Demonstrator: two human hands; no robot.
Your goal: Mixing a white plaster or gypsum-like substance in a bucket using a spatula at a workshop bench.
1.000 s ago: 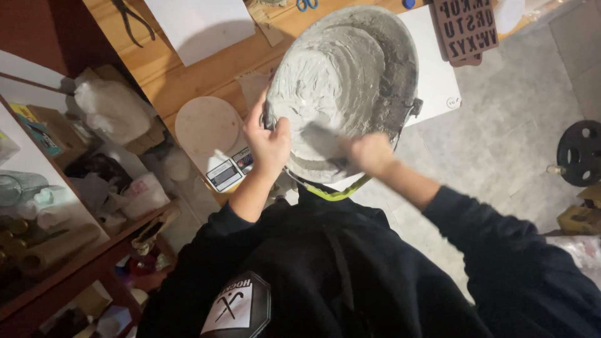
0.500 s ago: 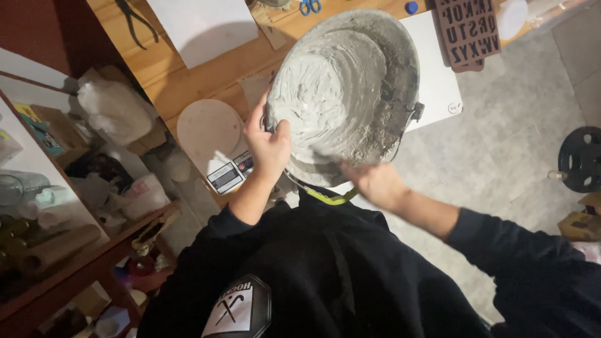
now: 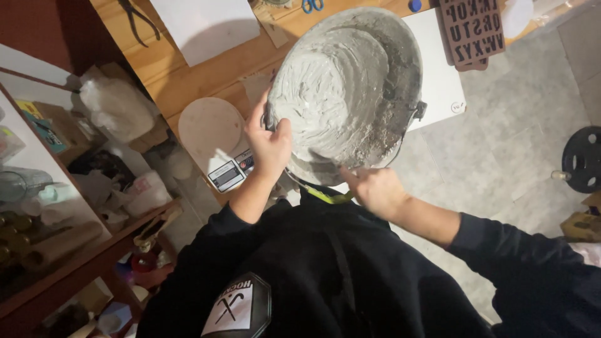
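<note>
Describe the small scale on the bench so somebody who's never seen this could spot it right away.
Start at the wooden bench and find the big bucket of grey paste. The scale lies flat just beside the left hand gripping the bucket's rim, below a round pale disc. It alone is a small white rectangle with a dark display.

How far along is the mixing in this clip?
Done: the grey paste looks smooth and thick, smeared up the bucket wall. In hand: the left hand grips the rim while the right hand works at the near edge; any tool is hidden. Left: drier crumbs at the lower right wall remain unmixed.
</note>
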